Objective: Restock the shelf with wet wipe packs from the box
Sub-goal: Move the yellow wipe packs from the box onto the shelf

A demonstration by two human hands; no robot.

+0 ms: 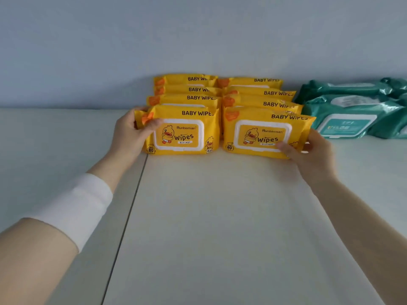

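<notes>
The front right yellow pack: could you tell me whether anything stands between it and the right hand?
Nothing visible does. The right hand already grips the front right yellow pack by its right end, on the shelf; the green packs lie further right.

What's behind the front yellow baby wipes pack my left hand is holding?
Behind that front yellow plastic pack, gripped by the left hand, stand three more yellow packs in a row. Only their top strips show; the rest is covered.

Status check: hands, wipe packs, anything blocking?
Left hand grips front-left yellow baby wipes pack. Right hand grips front-right yellow pack. Both upright on shelf. Teal packs to the right, nothing blocking.
</notes>
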